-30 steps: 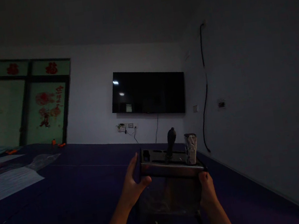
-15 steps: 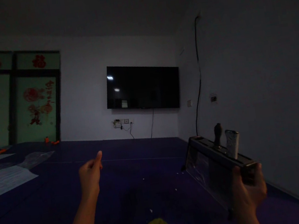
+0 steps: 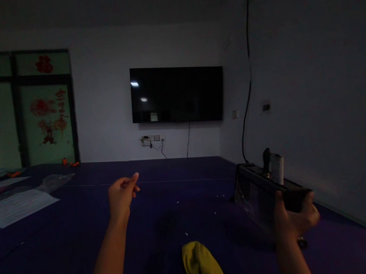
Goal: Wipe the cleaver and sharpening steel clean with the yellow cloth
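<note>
My right hand (image 3: 293, 219) grips the near end of a dark knife block (image 3: 264, 189) with a clear front panel, held low at the right over the purple floor mat (image 3: 79, 222). A dark knife handle (image 3: 267, 159) and a silvery wrapped handle (image 3: 277, 168) stick up from its top slots. My left hand (image 3: 121, 196) hangs free in the air at the centre left, fingers loosely curled with the index finger pointing forward, touching nothing. A yellow cloth (image 3: 203, 269) lies on the mat near me, between my arms.
A black wall-mounted TV (image 3: 177, 93) hangs on the far wall above a socket strip (image 3: 152, 139). Glass doors with red paper cuttings (image 3: 47, 116) stand at the left. Papers and clear plastic sheets (image 3: 19, 203) lie on the mat at the left. A cable (image 3: 247, 92) runs down the right wall.
My left hand let go of the knife block and moved left. My right hand alone carried the block from the centre to the right and lowered it slightly.
</note>
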Demonstrator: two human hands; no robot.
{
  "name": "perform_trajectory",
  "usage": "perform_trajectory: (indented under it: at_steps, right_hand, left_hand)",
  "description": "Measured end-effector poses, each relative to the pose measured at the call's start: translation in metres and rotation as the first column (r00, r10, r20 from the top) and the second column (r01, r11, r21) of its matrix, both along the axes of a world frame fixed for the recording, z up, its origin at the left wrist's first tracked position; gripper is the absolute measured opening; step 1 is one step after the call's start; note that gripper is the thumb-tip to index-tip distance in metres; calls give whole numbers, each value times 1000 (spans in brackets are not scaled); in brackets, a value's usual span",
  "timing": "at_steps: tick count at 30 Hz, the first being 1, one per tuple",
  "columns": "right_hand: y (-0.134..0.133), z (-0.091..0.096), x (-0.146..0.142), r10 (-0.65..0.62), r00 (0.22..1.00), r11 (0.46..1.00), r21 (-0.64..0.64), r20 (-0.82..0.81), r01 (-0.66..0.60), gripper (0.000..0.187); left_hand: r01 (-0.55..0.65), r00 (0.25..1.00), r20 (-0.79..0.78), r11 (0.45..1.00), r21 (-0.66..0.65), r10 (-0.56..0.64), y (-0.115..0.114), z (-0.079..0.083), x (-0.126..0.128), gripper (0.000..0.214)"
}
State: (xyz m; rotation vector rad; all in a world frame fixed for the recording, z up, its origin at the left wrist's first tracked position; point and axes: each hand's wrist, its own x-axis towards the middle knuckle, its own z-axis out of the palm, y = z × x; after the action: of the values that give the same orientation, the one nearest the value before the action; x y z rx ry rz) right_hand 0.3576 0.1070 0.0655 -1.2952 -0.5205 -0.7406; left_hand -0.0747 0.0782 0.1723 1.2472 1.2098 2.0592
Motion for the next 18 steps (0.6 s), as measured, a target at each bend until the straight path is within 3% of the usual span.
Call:
perform_trajectory:
  at_steps: [8, 12, 18]
  right_hand:
    - [15, -3, -5, 21, 999, 1000, -16, 25, -21, 88]
    - [20, -4, -4, 19, 999, 999, -32, 25, -18, 89]
    - [14, 1, -11, 61, 997, 997, -43, -42, -62, 93]
  left_hand:
    - [85, 996, 0, 996, -10, -85, -2, 6, 1, 33]
    - [8, 999, -35, 1000, 4, -8, -3, 7, 2, 29]
    - [-160, 986, -35, 986, 44, 161, 1, 4, -3, 42]
